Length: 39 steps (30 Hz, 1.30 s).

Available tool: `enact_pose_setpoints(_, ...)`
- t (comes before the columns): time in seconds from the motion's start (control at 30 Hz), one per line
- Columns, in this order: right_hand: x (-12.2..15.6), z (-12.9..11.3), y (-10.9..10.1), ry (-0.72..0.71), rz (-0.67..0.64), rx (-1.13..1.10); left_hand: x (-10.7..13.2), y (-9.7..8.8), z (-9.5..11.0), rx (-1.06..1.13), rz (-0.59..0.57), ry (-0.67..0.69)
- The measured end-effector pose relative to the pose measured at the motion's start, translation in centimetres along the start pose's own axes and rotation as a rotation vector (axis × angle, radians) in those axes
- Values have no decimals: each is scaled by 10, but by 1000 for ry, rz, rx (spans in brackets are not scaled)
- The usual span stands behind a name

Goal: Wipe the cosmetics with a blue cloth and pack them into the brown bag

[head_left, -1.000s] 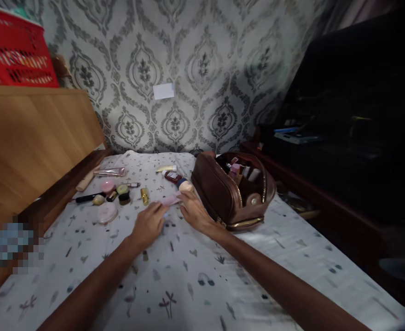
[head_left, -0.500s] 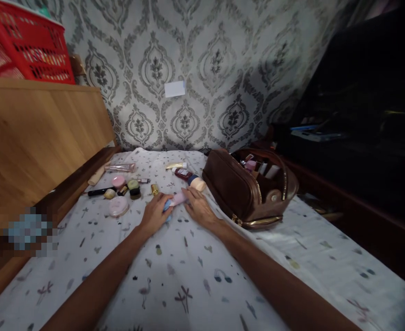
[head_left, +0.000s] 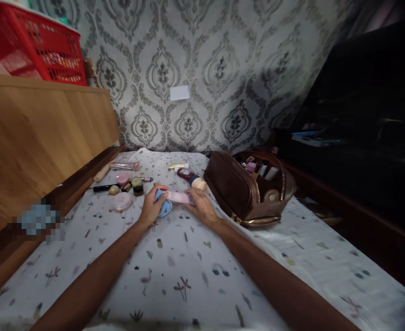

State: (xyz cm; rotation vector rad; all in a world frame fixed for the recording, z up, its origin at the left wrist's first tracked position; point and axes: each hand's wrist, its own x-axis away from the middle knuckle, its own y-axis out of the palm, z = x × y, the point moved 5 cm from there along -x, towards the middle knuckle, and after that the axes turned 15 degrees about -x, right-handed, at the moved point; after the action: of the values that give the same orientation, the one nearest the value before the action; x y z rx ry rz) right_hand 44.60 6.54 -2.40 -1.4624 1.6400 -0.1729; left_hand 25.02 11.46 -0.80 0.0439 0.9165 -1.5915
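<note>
My left hand (head_left: 150,208) is closed around the blue end (head_left: 163,205) of a pink tube (head_left: 180,197). My right hand (head_left: 201,207) grips the other end of the same tube, just above the printed bedsheet (head_left: 188,271). An open brown toiletry bag (head_left: 249,188) with several bottles standing inside lies right beside my right hand. To the left of my left hand, several small cosmetics are scattered: a round pink compact (head_left: 122,202), small jars (head_left: 137,185), a black pencil (head_left: 103,187) and a gold lipstick.
A wooden headboard (head_left: 40,138) runs along the left with a red plastic basket (head_left: 33,43) on top. Patterned wallpaper (head_left: 202,69) closes the far side. A dark wooden bed edge (head_left: 344,207) and dark furniture stand at the right.
Both hands have lifted the pink tube off the sheet and now hold it by its ends; the blue end shows in my left hand. The camera shifted slightly.
</note>
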Motion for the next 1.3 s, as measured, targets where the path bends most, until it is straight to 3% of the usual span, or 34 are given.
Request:
enact_pose_setpoints(0.23, 3, 0, 1, 47, -18, -21, -5, 3, -13, 61, 13, -73)
enact_pose_setpoints(0.63, 10, -19, -5, 5, 10, 166, -4, 7, -11, 64, -40, -119)
enact_pose_setpoints(1.3, 14, -11, -4, 105, -24, 128, 1, 11, -12, 20, -88, -122)
